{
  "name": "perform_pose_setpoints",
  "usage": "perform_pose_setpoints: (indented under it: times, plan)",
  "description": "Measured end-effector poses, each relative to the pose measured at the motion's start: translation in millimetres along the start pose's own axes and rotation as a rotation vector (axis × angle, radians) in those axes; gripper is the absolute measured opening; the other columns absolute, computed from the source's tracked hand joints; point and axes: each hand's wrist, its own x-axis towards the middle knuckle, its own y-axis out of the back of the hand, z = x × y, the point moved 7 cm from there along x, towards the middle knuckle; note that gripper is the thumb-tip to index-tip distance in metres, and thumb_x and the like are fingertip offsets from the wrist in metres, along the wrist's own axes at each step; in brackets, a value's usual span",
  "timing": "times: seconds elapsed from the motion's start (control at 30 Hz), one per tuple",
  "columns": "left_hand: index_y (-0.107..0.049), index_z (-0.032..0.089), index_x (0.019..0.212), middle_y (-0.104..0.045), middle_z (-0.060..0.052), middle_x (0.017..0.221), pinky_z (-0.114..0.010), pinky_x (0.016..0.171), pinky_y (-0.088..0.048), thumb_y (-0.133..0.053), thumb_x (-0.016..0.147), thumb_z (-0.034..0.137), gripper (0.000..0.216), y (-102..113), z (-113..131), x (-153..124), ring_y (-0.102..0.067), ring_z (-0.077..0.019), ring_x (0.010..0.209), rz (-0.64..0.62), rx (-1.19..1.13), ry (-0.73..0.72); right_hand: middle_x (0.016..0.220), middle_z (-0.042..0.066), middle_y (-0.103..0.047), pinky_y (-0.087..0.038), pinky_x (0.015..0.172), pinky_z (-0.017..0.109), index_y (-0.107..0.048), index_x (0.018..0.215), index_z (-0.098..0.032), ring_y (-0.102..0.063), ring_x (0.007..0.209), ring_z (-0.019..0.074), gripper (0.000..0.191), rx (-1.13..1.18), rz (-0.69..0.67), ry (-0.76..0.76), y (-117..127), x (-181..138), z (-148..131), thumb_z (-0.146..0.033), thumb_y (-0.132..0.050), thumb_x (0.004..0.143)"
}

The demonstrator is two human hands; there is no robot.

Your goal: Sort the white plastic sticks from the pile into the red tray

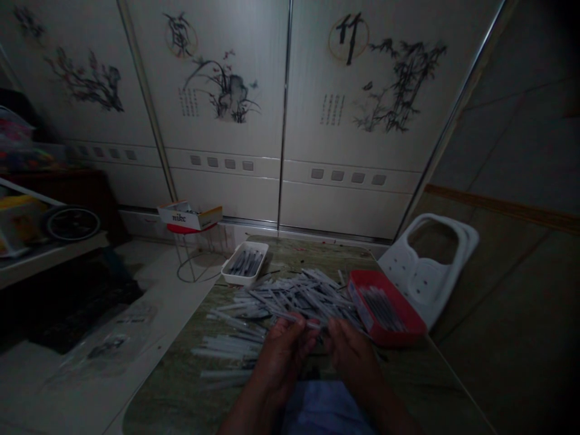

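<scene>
My left hand (287, 341) and my right hand (348, 344) are close together over the near side of the table, fingers pinched. Between them runs a slim, pale, see-through pen (312, 325), gripped at both ends; the dim light hides its details. Just beyond lies a big loose pile of similar pens (299, 293), pale and dark-tipped. More pale pens (226, 349) are spread in rough rows left of my left hand. A red basket (410, 335) holding a bundle of pens stands right of my right hand. At the far left is a white tray (240, 280) with more pens.
The greenish table (163, 393) has a white folding chair (435, 272) at its right. Behind on the left, a red stool (193, 228) carries an open box (181, 216). Sliding cupboard doors (254, 193) rise at the back. A plastic bag (109, 338) lies on the floor.
</scene>
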Motion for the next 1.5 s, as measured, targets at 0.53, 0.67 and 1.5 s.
perform_pose_setpoints:
  times: [0.53,0.67,1.5]
  plan:
    - [-0.059,0.018,0.092,-0.078,-0.008,0.097,-0.023,0.073,-0.056,-0.083,0.078,0.023,0.028,0,2,-3,-0.075,-0.0157,0.08,0.017,0.019,-0.018,0.067,-0.001,-0.057,-0.04,0.058,0.029,-0.061,0.08,-0.024,-0.053,0.062,0.0181,0.045,0.017,-0.063,0.005,-1,0,5,-0.063,-0.046,0.097]
    - [-0.058,0.019,0.092,-0.078,-0.009,0.098,-0.024,0.074,-0.056,-0.082,0.08,0.023,0.027,-2,1,-3,-0.075,-0.0157,0.081,-0.002,0.028,-0.004,0.07,-0.002,-0.057,-0.041,0.061,0.028,-0.059,0.08,-0.024,-0.053,0.066,0.0174,0.04,0.002,-0.081,0.07,-2,-1,-4,-0.06,-0.053,0.096]
    - [-0.057,0.018,0.095,-0.078,-0.01,0.102,-0.024,0.075,-0.056,-0.08,0.083,0.025,0.026,-4,3,-3,-0.074,-0.0135,0.08,-0.065,0.07,-0.023,0.063,-0.004,-0.049,-0.033,0.052,0.026,-0.056,0.075,-0.023,-0.045,0.058,0.0139,0.046,0.135,-0.141,-0.048,-5,1,19,-0.065,-0.054,0.092]
